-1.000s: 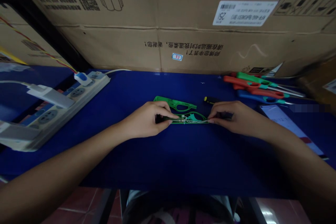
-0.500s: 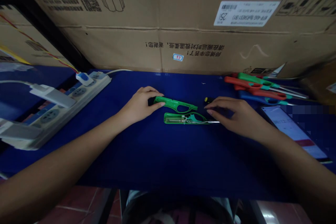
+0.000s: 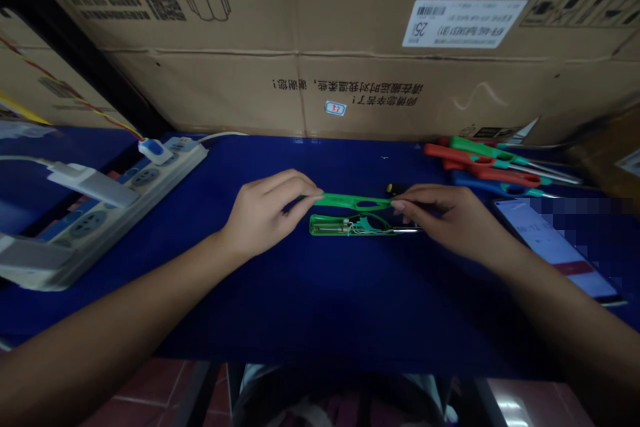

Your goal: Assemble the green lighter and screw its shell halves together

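Note:
A green plastic cover half [image 3: 353, 201] is held just above the blue table by both hands. My left hand [image 3: 265, 210] pinches its left end between thumb and fingers. My right hand [image 3: 445, 217] pinches its right end. Directly below lies the other green half [image 3: 350, 225], open side up, with wires, a small cylinder and a metal rod pointing right inside it. A black and yellow screwdriver handle [image 3: 395, 188] peeks out behind my right hand.
Several long lighters, red, green and blue [image 3: 493, 163], lie at the back right. A phone [image 3: 555, 243] rests at the right. A white power strip [image 3: 107, 203] with plugs sits at the left. Cardboard boxes [image 3: 320, 40] wall off the back.
Both hands let go of the open lower half. My left hand took the separate green cover from behind it, and both hands now hold that cover over the lower half.

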Demonstrator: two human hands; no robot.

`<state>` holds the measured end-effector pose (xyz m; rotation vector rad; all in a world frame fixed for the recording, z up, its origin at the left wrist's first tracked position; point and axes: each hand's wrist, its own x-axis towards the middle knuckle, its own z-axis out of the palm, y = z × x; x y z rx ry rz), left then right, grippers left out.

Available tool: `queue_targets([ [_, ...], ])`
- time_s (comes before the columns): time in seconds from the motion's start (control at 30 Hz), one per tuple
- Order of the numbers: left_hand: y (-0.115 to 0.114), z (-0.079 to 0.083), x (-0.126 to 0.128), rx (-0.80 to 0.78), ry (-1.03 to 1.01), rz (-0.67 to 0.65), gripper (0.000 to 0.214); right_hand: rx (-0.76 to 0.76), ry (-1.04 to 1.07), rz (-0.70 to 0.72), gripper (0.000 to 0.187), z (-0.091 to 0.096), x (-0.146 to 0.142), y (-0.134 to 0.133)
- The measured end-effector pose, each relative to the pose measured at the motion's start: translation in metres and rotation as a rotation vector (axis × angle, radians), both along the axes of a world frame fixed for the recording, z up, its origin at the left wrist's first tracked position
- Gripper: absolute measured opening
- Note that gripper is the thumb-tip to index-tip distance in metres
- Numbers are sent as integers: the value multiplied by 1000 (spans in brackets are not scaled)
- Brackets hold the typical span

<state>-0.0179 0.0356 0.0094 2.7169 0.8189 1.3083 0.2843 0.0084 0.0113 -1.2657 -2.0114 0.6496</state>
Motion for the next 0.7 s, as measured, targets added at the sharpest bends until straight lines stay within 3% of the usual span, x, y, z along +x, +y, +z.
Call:
queue_targets([
  [0.1,-5,5,1,90,20,-2,8,-123,53,34,28,8,1,-2],
  [0.23,-9,6,3,-32,-63,-55,10,-182,97,13,29,14,3,-3],
  [0.4,-8,-2,7,-207,-23,-153,29,-150,72,20,31,14,8,-2],
  [0.7,-4,-3,7,-410,25,-206,35,87,-209,149,15,15,15,-3],
])
